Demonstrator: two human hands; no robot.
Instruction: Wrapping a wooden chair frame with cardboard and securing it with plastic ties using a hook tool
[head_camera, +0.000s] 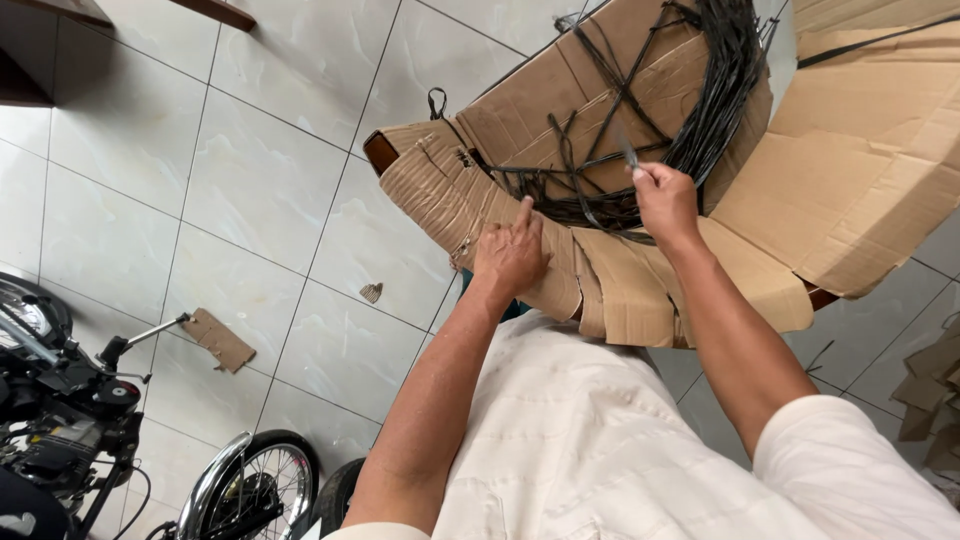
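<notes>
While pressing flat on the cardboard wrapping (520, 235) with left hand (510, 255), right hand (665, 200) pinched shut on a black strap (628, 152) running up and away

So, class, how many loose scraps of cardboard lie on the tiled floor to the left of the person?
2: a larger flat scrap near the motorcycle handlebar, and a small ridged scrap closer to the left hand. Others may be hidden.

Two bare hands, left hand (510, 255) and right hand (665, 200), one cardboard-wrapped frame (620, 290), one bundle of black straps (715, 90), two loose cardboard scraps on the floor, one motorcycle (70, 400)
</notes>
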